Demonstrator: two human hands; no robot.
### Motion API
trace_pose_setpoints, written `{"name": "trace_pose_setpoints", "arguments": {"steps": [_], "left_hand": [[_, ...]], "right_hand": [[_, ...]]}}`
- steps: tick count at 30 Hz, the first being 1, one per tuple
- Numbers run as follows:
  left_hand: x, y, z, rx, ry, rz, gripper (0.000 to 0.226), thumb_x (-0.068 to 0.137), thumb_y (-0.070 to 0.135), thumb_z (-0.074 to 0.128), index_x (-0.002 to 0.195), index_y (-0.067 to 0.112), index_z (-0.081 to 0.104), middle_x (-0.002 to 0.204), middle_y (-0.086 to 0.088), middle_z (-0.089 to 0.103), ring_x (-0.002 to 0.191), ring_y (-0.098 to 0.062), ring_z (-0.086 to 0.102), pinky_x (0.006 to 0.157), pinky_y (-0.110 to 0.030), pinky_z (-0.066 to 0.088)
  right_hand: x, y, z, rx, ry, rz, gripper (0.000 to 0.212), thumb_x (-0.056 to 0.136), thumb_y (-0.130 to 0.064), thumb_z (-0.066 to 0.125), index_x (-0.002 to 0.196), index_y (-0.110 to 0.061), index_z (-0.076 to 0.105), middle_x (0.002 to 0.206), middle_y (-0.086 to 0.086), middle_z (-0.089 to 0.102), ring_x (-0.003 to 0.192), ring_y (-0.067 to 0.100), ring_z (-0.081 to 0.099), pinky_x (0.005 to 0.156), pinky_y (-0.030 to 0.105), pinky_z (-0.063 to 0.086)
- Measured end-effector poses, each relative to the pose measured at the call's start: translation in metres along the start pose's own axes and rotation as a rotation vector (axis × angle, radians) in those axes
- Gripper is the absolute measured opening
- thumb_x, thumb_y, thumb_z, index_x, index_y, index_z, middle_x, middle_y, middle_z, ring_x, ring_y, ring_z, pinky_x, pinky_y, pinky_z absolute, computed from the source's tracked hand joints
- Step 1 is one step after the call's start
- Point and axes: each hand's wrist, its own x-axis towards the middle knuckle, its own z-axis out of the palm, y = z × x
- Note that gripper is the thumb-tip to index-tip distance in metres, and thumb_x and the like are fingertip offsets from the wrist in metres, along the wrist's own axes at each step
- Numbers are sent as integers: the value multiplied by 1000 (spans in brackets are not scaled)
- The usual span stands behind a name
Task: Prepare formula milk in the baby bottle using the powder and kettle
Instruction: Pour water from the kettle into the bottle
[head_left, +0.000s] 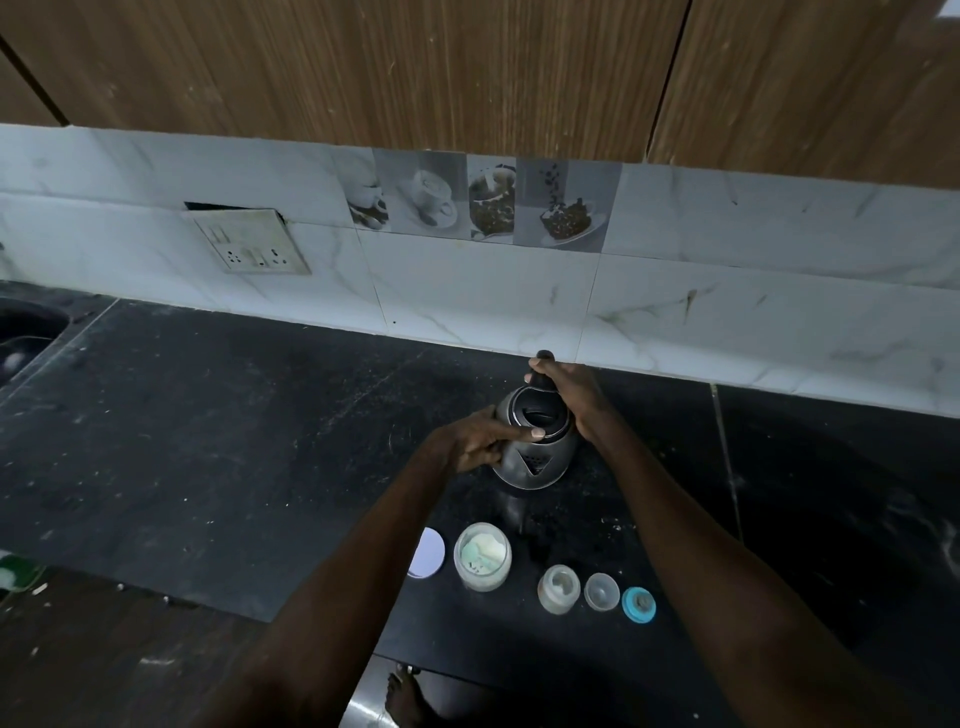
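A dark electric kettle (535, 457) stands on the black counter (234, 441), its spout toward me. My right hand (569, 395) grips the kettle's handle at the far side. My left hand (478, 441) holds the kettle's left side, the forefinger stretched across the lid rim. Nearer to me an open jar of pale powder (482, 556) stands with a scoop inside, its white lid (427, 552) lying to its left. To the right stand the open baby bottle (558, 588), a clear cap (601, 591) and a blue teat ring (638, 604).
A white tiled wall (727, 312) runs behind the counter, with a switch and socket plate (252, 241) at the left. A dark sink (26, 325) lies at the far left. Wooden cabinets (467, 73) hang overhead. The counter's front edge is close to the bottle.
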Motion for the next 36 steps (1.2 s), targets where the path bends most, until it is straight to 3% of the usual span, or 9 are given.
{"name": "trace_pose_setpoints", "arguments": {"steps": [2, 4, 8, 11, 15, 18, 22, 26, 36], "left_hand": [[-2, -7, 2, -4, 55, 14, 75, 74, 21, 96, 140, 16, 61, 135, -9, 71, 128, -29, 66, 118, -55, 44], [-7, -11, 6, -13, 92, 32, 69, 75, 16, 94, 136, 17, 62, 130, -6, 74, 124, -26, 69, 115, -50, 48], [-13, -15, 16, -63, 115, 96, 65, 79, 2, 88, 135, 18, 59, 123, -2, 77, 115, -22, 73, 91, -34, 61], [-18, -14, 29, -54, 124, 128, 77, 74, 6, 92, 141, 16, 54, 129, -4, 74, 117, -23, 72, 93, -36, 61], [-23, -14, 46, -38, 136, 165, 76, 73, 4, 93, 139, 16, 55, 129, -8, 73, 117, -27, 72, 82, -32, 62], [-22, -20, 54, -29, 117, 183, 80, 70, 3, 94, 140, 14, 55, 130, -11, 73, 118, -29, 72, 86, -36, 62], [-26, -32, 64, 1, 92, 214, 85, 66, 2, 96, 139, 14, 56, 131, -11, 72, 123, -30, 69, 102, -48, 57], [-33, -44, 72, 20, 111, 244, 77, 68, -9, 92, 129, 23, 59, 125, -5, 75, 119, -23, 71, 100, -37, 59], [-44, -67, 76, 14, 136, 231, 97, 61, -3, 97, 142, 24, 51, 134, -3, 70, 123, -20, 68, 101, -40, 59]], "right_hand": [[-5, 1, 2, 10, 8, -18, 33, 86, -33, 80, 103, -4, 79, 100, 16, 79, 80, 21, 74, 82, 38, 62], [-11, 2, 3, 14, 26, -38, 30, 86, -31, 80, 99, -4, 79, 100, 17, 79, 79, 20, 73, 78, 37, 61], [-20, 0, -5, 1, 49, -71, 28, 85, -31, 81, 96, -6, 80, 94, 10, 80, 78, 17, 71, 74, 34, 59], [-26, -2, -18, 2, 63, -93, 32, 81, -34, 83, 95, -5, 79, 95, 12, 80, 77, 17, 71, 76, 37, 59], [-42, -2, -33, 27, 101, -132, 33, 83, -32, 82, 95, -2, 79, 95, 14, 79, 76, 16, 70, 74, 34, 58], [-54, 3, -40, 42, 139, -167, 30, 86, -27, 81, 98, 0, 79, 89, 9, 79, 74, 13, 70, 71, 30, 58], [-68, 14, -48, 17, 172, -191, 34, 81, -33, 83, 95, -3, 78, 94, 17, 79, 76, 18, 71, 75, 37, 59], [-81, 28, -50, 1, 223, -198, 50, 73, -42, 85, 93, 2, 75, 93, 27, 74, 73, 22, 66, 71, 41, 55], [-102, 43, -48, -33, 225, -206, 47, 77, -39, 84, 89, 5, 72, 89, 25, 74, 70, 19, 65, 67, 38, 53]]}}
